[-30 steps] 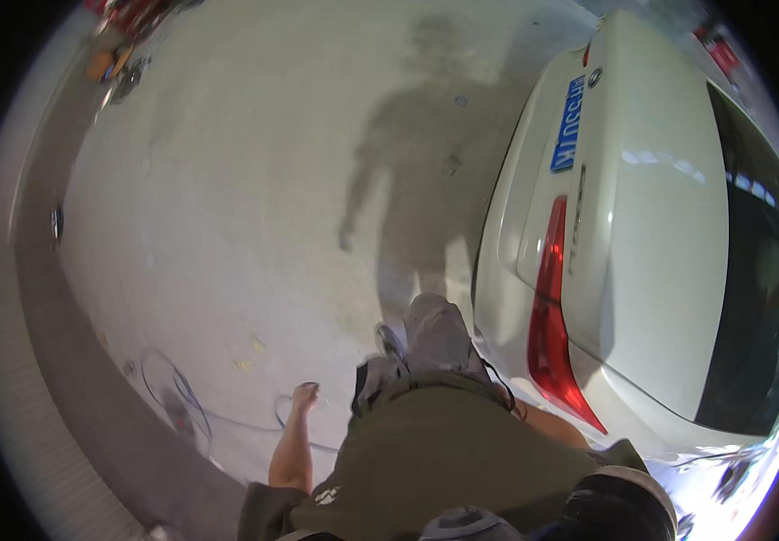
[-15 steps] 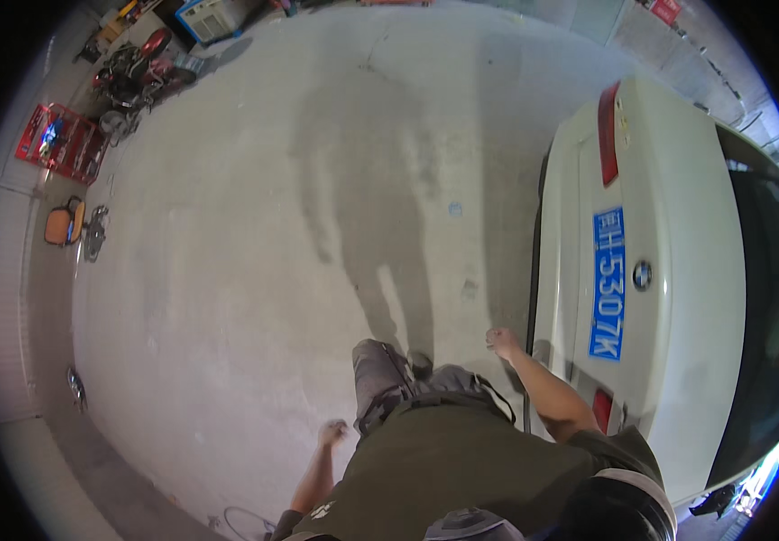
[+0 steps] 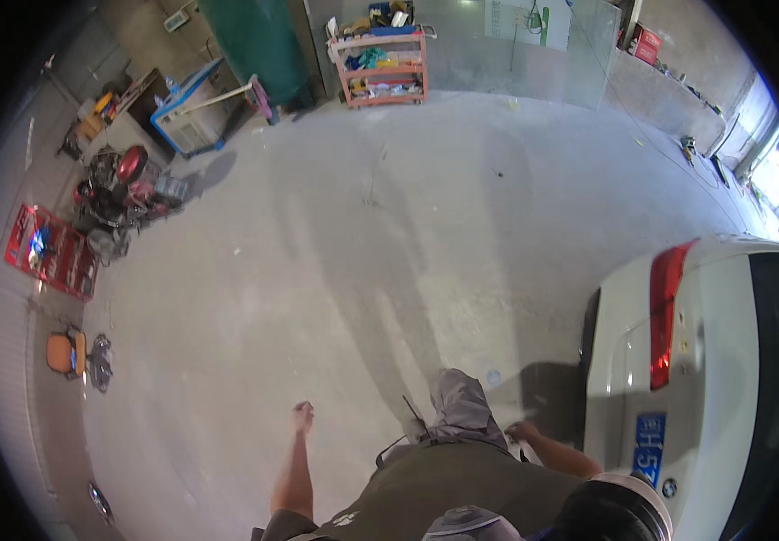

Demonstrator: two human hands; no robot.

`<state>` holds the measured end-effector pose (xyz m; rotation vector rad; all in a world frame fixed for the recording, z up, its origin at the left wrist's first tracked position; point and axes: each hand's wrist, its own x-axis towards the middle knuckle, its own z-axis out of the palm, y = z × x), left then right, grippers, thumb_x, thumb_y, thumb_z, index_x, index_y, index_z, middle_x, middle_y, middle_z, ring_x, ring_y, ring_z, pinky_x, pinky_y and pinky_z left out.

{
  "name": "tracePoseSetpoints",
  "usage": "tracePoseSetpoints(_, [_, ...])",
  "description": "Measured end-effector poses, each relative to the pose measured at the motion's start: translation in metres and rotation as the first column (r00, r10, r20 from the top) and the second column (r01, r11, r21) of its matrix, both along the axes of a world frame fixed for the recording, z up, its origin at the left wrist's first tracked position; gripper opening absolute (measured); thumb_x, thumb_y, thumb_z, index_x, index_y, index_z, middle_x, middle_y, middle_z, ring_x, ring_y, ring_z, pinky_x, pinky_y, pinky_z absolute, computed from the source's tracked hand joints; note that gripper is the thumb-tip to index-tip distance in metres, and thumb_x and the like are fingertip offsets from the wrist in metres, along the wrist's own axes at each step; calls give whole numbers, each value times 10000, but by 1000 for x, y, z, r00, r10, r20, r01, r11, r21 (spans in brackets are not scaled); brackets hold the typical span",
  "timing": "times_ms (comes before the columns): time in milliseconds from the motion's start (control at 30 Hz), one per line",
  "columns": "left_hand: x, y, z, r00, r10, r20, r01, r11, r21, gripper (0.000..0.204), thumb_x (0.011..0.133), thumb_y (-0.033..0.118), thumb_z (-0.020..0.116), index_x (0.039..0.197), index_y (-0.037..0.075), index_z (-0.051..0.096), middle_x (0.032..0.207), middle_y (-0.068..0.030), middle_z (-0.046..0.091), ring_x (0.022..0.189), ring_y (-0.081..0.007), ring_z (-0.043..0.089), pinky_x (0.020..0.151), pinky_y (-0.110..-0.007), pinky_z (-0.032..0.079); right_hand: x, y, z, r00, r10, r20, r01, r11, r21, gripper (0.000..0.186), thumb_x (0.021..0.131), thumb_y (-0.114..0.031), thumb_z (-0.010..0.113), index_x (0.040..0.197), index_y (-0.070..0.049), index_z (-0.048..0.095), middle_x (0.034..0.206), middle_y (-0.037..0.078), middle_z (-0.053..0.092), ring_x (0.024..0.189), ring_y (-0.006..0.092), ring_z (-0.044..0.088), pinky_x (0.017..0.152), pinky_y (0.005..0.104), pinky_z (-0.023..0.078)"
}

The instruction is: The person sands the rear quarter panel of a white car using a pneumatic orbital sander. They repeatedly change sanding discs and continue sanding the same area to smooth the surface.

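Observation:
My left hand is held out in front of me over the bare floor, its fingers curled in, with no object showing in it. Beside my right hip hangs my right hand, also loosely closed, and no object shows there either. It is nearest to my grey trousers and touches nothing that I can make out. To my right stands a white car, its red tail light and blue plate facing me.
A red tool cart loaded with supplies stands at the far wall beside a green tank. Along the left are a blue-edged machine, a motorcycle, a red rack and an orange seat. Grey floor stretches ahead.
I have moved forward along the car, which now sits lower in view. The far cart and tank have come into sight. My left hand has swung forward and my right hand back.

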<state>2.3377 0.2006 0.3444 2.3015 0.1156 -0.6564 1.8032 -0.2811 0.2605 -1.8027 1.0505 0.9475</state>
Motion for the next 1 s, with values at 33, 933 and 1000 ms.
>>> tracePoseSetpoints(33, [64, -26, 16, 999, -1, 51, 7, 992, -129, 318, 999, 259, 609, 1184, 24, 718, 933, -90, 733, 831, -156, 675, 768, -327, 532, 9, -3, -15, 992, -106, 72, 103, 994, 39, 344, 902, -364, 750, 1104, -86, 771, 900, 85, 763, 801, 213, 711, 703, 385, 559])
tracePoseSetpoints(933, [853, -757, -19, 853, -518, -61, 517, 826, 222, 351, 971, 284, 637, 1239, 59, 675, 1030, -150, 736, 923, -316, 691, 836, -442, 543, 798, -645, 48, 914, -403, -37, 392, 905, -165, 404, 923, -445, 583, 965, -86, 763, 853, 150, 752, 753, 280, 737, 678, 416, 565])
tracePoseSetpoints(1000, [976, -867, 33, 878, -458, 142, 436, 885, 162, 359, 968, 292, 643, 1239, 59, 671, 1028, -158, 734, 930, -335, 691, 843, -457, 541, 786, -621, 25, 954, -241, -181, 227, 970, -92, 352, 960, -418, 604, 920, -111, 773, 809, 71, 757, 705, 220, 718, 662, 381, 594])
